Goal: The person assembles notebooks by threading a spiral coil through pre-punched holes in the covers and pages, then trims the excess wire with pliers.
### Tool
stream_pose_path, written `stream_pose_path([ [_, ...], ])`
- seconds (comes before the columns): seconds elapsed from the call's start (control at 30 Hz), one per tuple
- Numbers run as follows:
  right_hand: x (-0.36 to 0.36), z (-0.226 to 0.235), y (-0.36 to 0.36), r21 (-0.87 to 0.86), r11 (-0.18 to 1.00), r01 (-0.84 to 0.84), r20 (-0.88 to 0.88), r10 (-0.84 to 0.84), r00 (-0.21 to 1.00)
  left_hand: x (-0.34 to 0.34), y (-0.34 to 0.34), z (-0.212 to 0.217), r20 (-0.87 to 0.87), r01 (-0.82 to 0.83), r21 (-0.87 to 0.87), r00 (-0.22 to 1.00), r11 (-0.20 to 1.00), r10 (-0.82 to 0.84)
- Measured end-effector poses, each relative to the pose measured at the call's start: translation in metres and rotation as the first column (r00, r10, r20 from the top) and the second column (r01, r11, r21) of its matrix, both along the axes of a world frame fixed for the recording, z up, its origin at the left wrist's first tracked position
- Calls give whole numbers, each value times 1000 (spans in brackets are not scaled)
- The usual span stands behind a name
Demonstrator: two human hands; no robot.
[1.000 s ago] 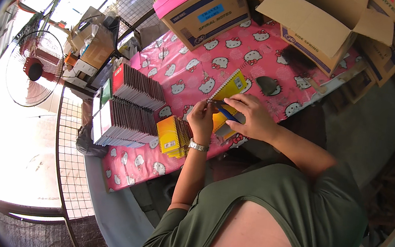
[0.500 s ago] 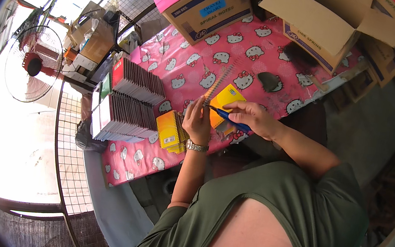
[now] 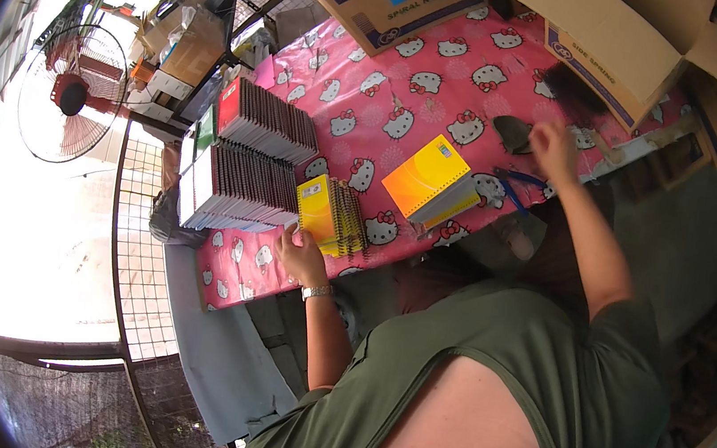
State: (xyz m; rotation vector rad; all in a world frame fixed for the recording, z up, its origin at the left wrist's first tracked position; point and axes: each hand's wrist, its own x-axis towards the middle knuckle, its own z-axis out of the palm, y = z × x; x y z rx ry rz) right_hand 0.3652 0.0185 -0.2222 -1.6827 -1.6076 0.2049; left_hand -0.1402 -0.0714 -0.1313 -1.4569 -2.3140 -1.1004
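Note:
My left hand (image 3: pixel 302 257) is at the near corner of a stack of yellow spiral notebooks (image 3: pixel 320 210), thumb and fingers apart; whether it touches them I cannot tell. My right hand (image 3: pixel 555 154) is raised at the right of the table, fingers curled together beside a dark grey, rounded piece (image 3: pixel 511 135). Anything between those fingers is too small to make out. Just below it lie blue-handled pliers (image 3: pixel 519 190) near the table's edge. Between my hands sits a stack of yellow-covered pads (image 3: pixel 428 179) with a row of punched holes and no coil visible.
Rows of spiral notebooks (image 3: pixel 242 192) stand at the left, with red-covered ones (image 3: pixel 268 123) behind. Cardboard boxes (image 3: pixel 407 11) and an open carton (image 3: pixel 605 71) are along the far side, a dark pile (image 3: pixel 577 88) before the carton. A fan (image 3: pixel 74 95) stands left of the pink table (image 3: pixel 350 147).
My left hand has moved left to the notebook stack, away from the pad and its long coil. My right hand has let go of the pliers and moved right and farther away.

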Motion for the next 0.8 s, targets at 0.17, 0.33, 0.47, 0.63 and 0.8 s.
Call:
stream_pose_path([
  [0.17, 69, -22, 62, 59, 926, 372, 484, -353, 801, 101, 33, 46, -199, 627, 60, 770, 776, -607],
  [0.33, 82, -10, 76, -179, 934, 310, 582, -153, 799, 198, 37, 55, -268, 781, -371, 428, 503, -863],
  [0.47, 75, 16, 70, -204, 942, 267, 327, -192, 925, 196, 44, 67, -155, 756, -497, 405, 426, -901],
  [0.63, 50, 55, 62, 137, 989, -47, 54, 40, 998, 180, 62, 79, 58, 863, -434, 312, 258, -948],
  [0.8, -54, 129, 0, 178, 839, -514, -301, 544, 784, 173, 69, 106, 179, 857, -410, 410, 311, -894],
])
